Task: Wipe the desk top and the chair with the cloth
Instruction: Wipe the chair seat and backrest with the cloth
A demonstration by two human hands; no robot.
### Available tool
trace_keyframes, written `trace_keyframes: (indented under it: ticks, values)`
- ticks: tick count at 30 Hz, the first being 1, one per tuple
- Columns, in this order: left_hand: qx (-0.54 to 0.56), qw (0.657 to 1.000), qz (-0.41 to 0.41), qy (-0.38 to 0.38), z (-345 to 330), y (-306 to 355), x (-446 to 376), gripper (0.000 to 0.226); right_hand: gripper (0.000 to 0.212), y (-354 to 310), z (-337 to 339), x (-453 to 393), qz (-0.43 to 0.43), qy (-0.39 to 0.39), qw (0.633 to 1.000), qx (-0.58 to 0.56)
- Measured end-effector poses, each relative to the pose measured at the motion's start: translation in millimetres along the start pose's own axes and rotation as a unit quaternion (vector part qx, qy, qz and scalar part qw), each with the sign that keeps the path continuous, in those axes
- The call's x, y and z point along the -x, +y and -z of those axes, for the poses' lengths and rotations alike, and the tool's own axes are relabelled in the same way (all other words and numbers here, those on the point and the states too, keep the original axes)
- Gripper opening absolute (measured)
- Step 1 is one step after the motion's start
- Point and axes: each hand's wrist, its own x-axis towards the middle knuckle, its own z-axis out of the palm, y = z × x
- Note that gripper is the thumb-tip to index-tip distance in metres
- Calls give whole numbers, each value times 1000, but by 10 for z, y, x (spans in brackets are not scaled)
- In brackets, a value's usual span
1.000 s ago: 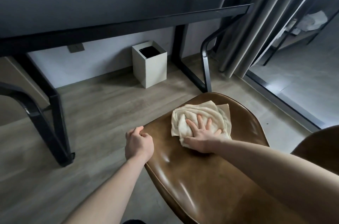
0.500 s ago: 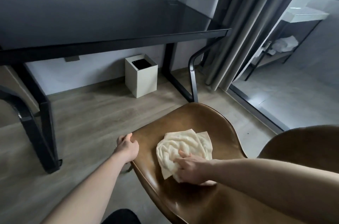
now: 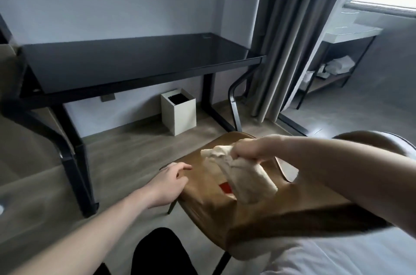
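Two bare hands work over a brown chair [image 3: 216, 205] in a room with a black desk, as a cleaning job appears to near its close. Nearest the camera, the left hand [image 3: 167, 185] rests on the chair's left edge, fingers relaxed and spread, gripping nothing. Just to its right and a little above, the right hand [image 3: 246, 151] is clenched round a bunched cream cloth [image 3: 245, 176], which hangs from the fist above the seat; whether its lower end touches the seat cannot be told. A small red patch [image 3: 226, 188] shows beside the cloth's lower end, too blurred to identify.

With the cloth gathered up off the seat rather than pressed flat to it, the chair wipe seems finished or paused; no smears or dust can be made out on the glossy seat, though motion blur hides detail. Whether the chair's back has been wiped cannot be judged.

Beyond both hands, on the floor, stands a white square bin [image 3: 180, 114] with a dark lining; its contents are not visible. Farther off, past the bin, the desk top [image 3: 135, 60] shows dark and glossy with nothing lying on it; whether it has been wiped cannot be told from its look. Far to the right of the right hand, a low shelf [image 3: 333, 69] holds pale folded items, too small to name.
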Motion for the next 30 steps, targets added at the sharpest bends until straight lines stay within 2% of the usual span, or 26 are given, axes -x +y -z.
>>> trace_keyframes:
  ticks: [3,6,7,10,12,13,15,17,19,22,26,30]
  values:
    - [56,996,-66,7,4,470,445,31,26,8,254,420,36,25,997,-69]
    - [85,989,-120,-13,-93,967,860,31,51,85,425,794,69,80,985,-137]
    - [86,986,-140,-27,-152,1122,984,34,54,107,454,921,83,100,979,-158]
    - [39,976,-204,-67,-457,1500,1247,63,43,164,485,1259,120,162,952,-229]
    - [-36,971,-235,-38,-689,1668,1340,82,37,205,489,1432,141,197,928,-282]
    - [-66,967,-247,-3,-787,1714,1347,80,30,220,484,1516,150,215,916,-304]
    - [-101,955,-269,74,-887,1741,1295,55,21,245,481,1662,162,251,891,-341]
    - [-138,945,-276,109,-886,1717,1202,39,26,259,495,1783,183,276,867,-372]
    - [-152,939,-283,123,-858,1694,1115,36,31,270,531,1873,208,297,841,-402]
    - [-149,940,-275,138,-804,1689,988,38,37,257,622,1993,246,332,807,-421]
    - [-153,952,-229,136,-617,1596,698,52,42,262,763,2169,294,415,764,-398]
    - [-156,957,-193,151,-358,1569,455,43,34,248,849,2419,315,508,713,-366]
